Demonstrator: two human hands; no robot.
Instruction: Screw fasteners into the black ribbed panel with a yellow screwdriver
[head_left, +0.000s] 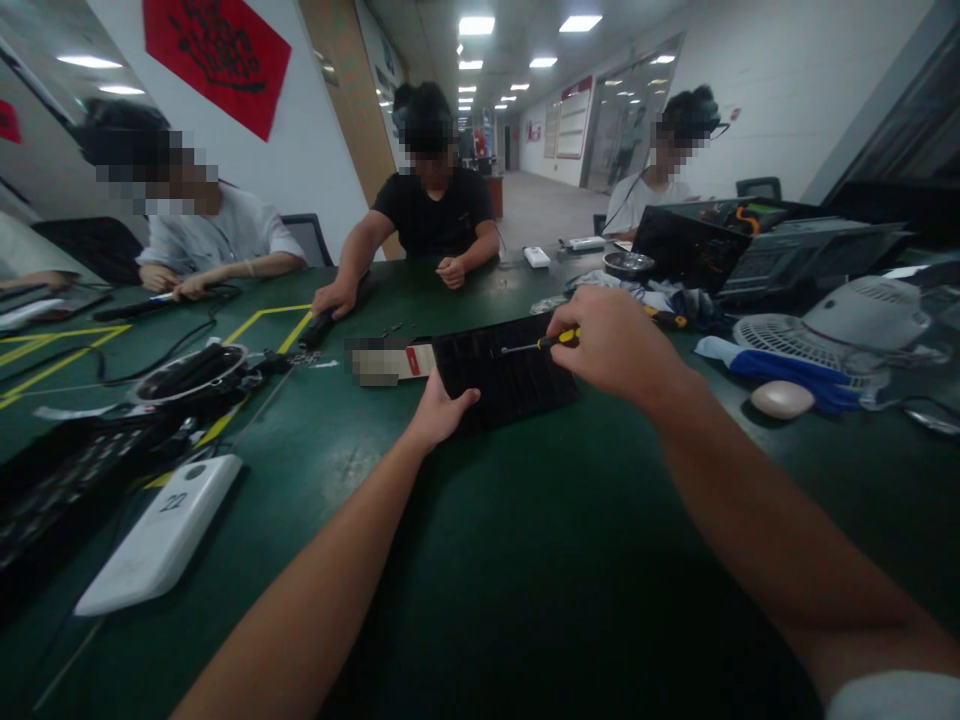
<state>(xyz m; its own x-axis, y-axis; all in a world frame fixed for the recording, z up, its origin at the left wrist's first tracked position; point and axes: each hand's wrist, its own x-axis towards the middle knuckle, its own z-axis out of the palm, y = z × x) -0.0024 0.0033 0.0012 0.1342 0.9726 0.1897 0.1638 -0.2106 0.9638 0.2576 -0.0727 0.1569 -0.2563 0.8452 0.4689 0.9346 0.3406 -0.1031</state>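
A flat black panel, ribbed or slotted on its face, is held tilted above the green table. My left hand grips its left edge, thumb across the front. In my right hand is a screwdriver with a yellow and black handle, fingers closed round it. Its metal shaft points left across the panel's face; whether the tip touches a screw cannot be made out. Just behind my left hand lies a beige and red box, partly blurred out.
On the green table, a white device marked 22 and a black slotted part lie left. To the right are a fan housing, a pale mouse and opened electronics. Several people sit around; one's hand holds a black object.
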